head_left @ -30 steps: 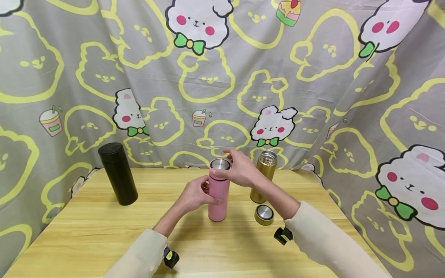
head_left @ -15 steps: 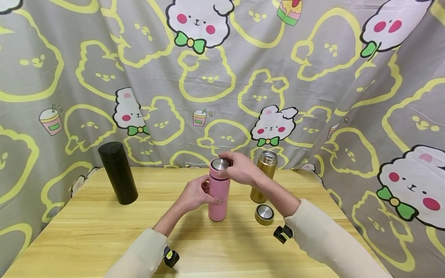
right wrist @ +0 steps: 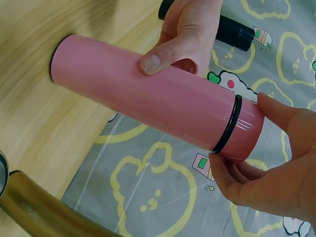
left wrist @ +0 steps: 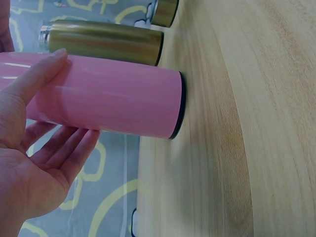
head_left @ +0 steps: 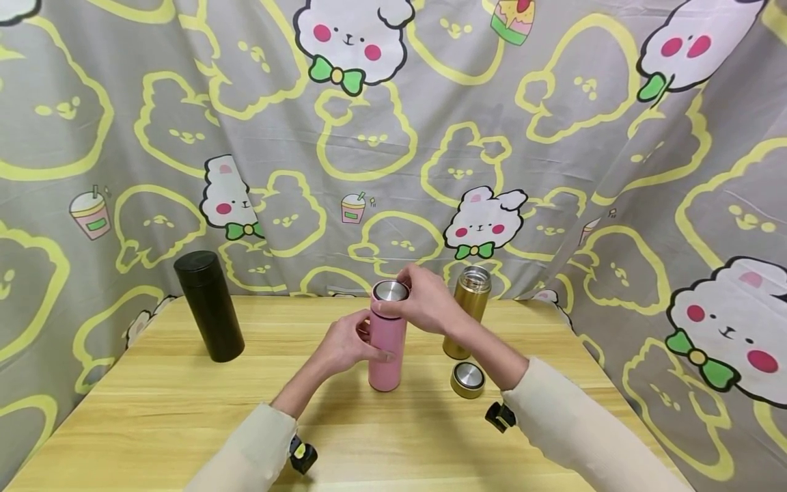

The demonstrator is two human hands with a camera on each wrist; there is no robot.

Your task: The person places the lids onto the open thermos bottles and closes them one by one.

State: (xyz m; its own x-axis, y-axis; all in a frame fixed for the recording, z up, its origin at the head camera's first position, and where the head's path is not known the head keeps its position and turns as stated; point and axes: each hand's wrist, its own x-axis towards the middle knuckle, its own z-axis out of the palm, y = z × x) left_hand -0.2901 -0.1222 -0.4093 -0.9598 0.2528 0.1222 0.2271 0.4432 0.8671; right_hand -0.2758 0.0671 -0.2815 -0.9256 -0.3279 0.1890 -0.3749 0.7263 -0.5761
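A pink thermos bottle point(head_left: 386, 369) stands upright on the table near the middle. My left hand point(head_left: 344, 345) grips its body, thumb across the near side and fingers behind, as the left wrist view also shows along the pink bottle point(left wrist: 128, 101). Around the pink lid point(head_left: 391, 292), which has a silvery top, my right hand point(head_left: 427, 301) holds with thumb and fingers on opposite sides. In the right wrist view a black ring point(right wrist: 229, 123) runs between the lid point(right wrist: 247, 131) and the body, with the fingertips right at the lid's edge.
To the right, a gold thermos bottle point(head_left: 472, 294) stands with its mouth uncovered, partly behind my right forearm. Its gold lid point(head_left: 467, 380) lies on the wooden table point(head_left: 154, 424) in front. A black thermos bottle point(head_left: 212, 311) stands at the left. A patterned curtain point(head_left: 393, 150) hangs behind.
My right hand has turned and shifted its fingers round the lid, first forward over the far side, then back. The left hand and the pink bottle have stayed in place.
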